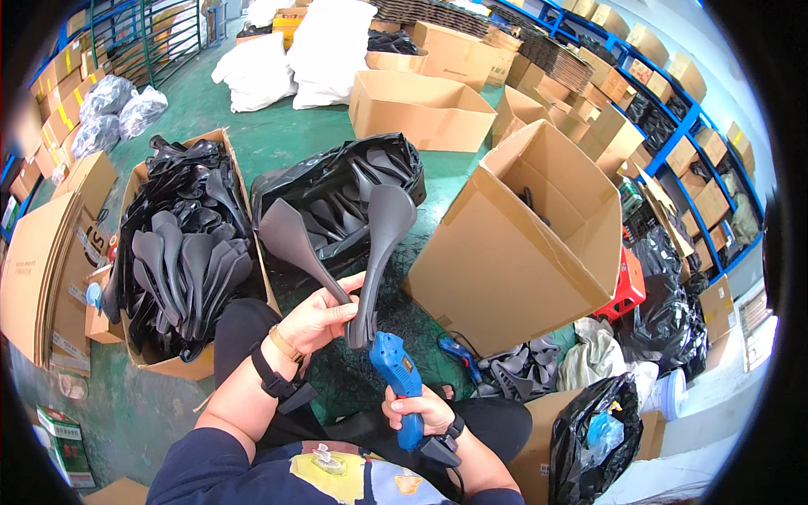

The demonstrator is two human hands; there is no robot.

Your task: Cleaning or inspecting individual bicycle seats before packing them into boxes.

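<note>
My left hand (324, 320) is closed around the narrow end of a black bicycle saddle shell (389, 231). Two broad wings spread up and away from that end; whether they are one piece or two I cannot tell. In my right hand (421, 408) is a blue pistol-grip power tool (397, 366), its head up close beside the narrow end of the shell. Whether the tool touches the shell is unclear. Beyond my hands, an open black plastic bag (396, 151) holds more black shells. To the left, a cardboard box (168, 364) is heaped with similar shells (195, 261).
A tall open carton (505, 252) stands close on the right. Near its base lie a second blue tool (459, 349) and several black parts (522, 370). Flattened cartons (38, 278) lean at far left. A black-lined box (589, 438) sits at lower right.
</note>
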